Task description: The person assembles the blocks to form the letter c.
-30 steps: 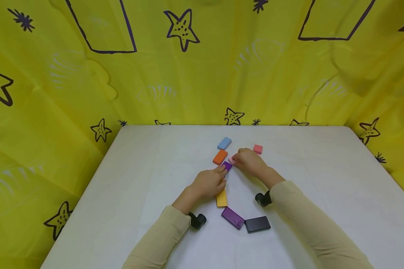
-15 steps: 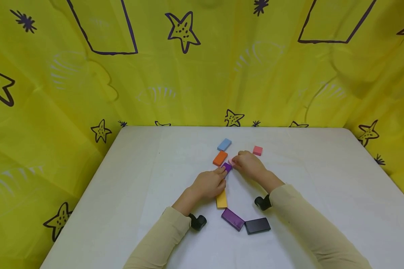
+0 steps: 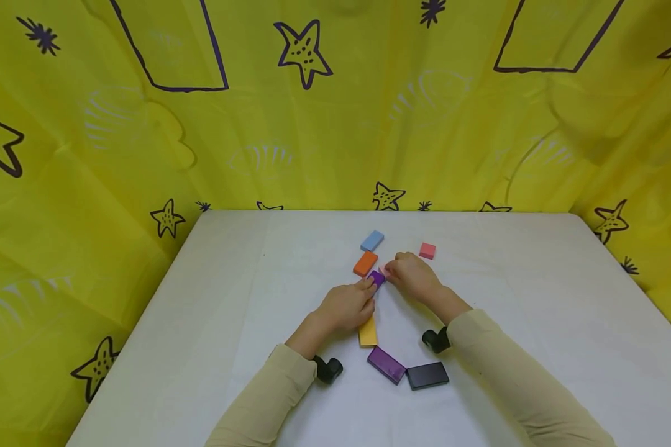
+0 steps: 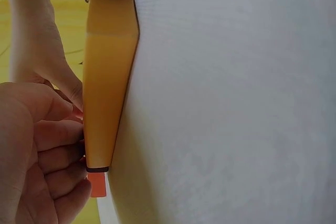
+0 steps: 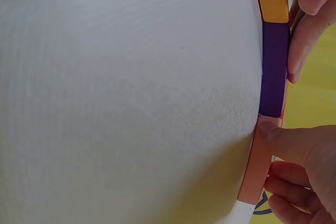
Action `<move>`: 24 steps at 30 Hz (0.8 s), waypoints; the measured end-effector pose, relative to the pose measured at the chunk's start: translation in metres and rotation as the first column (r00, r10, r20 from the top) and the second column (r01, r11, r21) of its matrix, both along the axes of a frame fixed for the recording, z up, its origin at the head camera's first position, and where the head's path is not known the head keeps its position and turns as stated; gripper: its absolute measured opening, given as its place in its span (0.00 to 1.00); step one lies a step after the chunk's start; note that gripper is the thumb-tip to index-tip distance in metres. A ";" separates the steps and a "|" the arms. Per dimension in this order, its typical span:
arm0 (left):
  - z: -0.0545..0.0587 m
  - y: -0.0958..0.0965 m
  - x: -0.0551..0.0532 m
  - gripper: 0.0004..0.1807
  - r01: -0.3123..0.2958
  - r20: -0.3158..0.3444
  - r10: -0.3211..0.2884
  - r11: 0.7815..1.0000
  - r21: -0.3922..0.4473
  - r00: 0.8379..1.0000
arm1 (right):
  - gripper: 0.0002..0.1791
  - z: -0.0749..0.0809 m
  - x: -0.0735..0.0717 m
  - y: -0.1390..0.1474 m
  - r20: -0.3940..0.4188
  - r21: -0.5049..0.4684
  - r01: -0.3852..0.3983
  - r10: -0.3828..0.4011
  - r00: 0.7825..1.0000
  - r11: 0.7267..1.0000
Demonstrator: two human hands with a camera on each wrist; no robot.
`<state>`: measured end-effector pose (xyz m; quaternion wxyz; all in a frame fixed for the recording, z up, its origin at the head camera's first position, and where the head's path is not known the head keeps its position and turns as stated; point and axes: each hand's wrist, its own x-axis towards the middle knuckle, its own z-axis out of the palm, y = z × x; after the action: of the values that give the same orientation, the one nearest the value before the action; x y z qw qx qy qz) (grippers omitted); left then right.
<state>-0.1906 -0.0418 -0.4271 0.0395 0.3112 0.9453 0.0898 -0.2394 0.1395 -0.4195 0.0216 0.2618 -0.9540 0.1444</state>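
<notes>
A row of coloured blocks lies on the white table. My left hand (image 3: 343, 307) rests its fingertips on top of a small purple block (image 3: 377, 279), its palm partly above a yellow block (image 3: 368, 335). In the right wrist view, the purple block (image 5: 275, 72) sits end to end between the yellow block and a pink block (image 5: 254, 166). My right hand (image 3: 415, 276) pinches that pink block, thumb on its near side; in the head view, fingers hide most of it. The yellow block (image 4: 109, 77) fills much of the left wrist view.
An orange block (image 3: 365, 263) and a light blue block (image 3: 372, 241) lie beyond my hands. A coral-pink block (image 3: 427, 250) is behind the right hand. Nearer me, a larger purple block (image 3: 386, 365) meets a black block (image 3: 427, 376). Yellow patterned cloth (image 3: 335, 124) hangs behind the table.
Both hands hold nearly the same places. The whole head view has shifted down slightly; the blocks show no clear movement among themselves.
</notes>
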 end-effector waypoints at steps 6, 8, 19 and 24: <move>0.001 -0.001 0.001 0.24 -0.004 0.005 0.004 1.000 0.008 1.000 | 0.11 0.000 0.002 -0.001 -0.016 0.000 0.003 -0.003 1.000 1.000; 0.001 -0.001 0.002 0.24 -0.003 0.003 0.003 1.000 0.013 1.000 | 0.11 0.000 0.002 -0.001 -0.020 -0.001 0.007 -0.007 1.000 1.000; 0.001 -0.001 0.002 0.24 0.001 -0.008 -0.001 1.000 0.013 1.000 | 0.11 -0.002 0.002 -0.002 -0.025 -0.009 0.023 -0.024 0.999 1.000; 0.000 -0.001 0.002 0.24 0.001 -0.004 -0.001 1.000 0.015 1.000 | 0.11 0.000 0.002 -0.002 -0.021 -0.008 0.011 -0.011 1.000 1.000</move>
<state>-0.1886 -0.0433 -0.4267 0.0352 0.3123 0.9444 0.0963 -0.2374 0.1379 -0.4197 0.0333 0.2577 -0.9547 0.1451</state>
